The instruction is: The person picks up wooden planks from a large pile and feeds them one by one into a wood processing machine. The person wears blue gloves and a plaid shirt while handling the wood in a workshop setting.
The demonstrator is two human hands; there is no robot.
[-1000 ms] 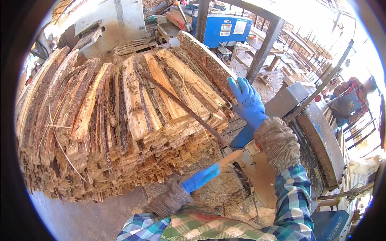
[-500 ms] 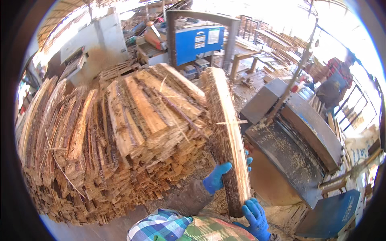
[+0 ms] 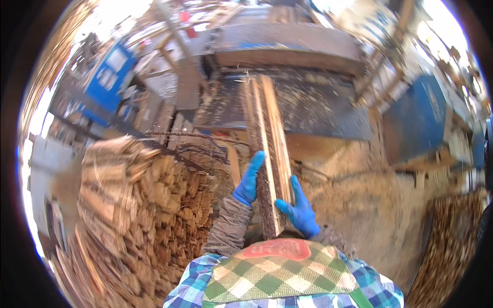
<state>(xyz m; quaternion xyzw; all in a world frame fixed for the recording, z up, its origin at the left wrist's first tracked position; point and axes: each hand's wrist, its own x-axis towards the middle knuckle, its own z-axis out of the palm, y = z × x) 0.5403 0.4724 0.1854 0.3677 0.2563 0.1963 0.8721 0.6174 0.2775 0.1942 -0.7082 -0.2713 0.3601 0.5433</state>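
Rough wooden slabs (image 3: pixel 278 134) with bark along their edges stand out in front of me, their near ends close to my apron. My left hand (image 3: pixel 248 180), in a blue glove, presses along their left side. On the right side, my right hand (image 3: pixel 299 209), gloved the same, grips them near the lower end, its thumb across the wood. The far ends of the slabs overlap a dark metal machine bed (image 3: pixel 328 110) strewn with chips; whether they touch it I cannot tell.
A big pile of bark-edged slabs (image 3: pixel 113 210) rises at my left. Behind the bed runs a metal housing (image 3: pixel 287 54). A blue box-shaped unit (image 3: pixel 417 114) stands at right, another wood stack (image 3: pixel 452 241) below it. Sawdust (image 3: pixel 364 205) covers the floor.
My view has turned right, so the metal bed now lies straight ahead and the pile sits lower left. The slabs have come round with my hands, and my left hand now shows along their side.
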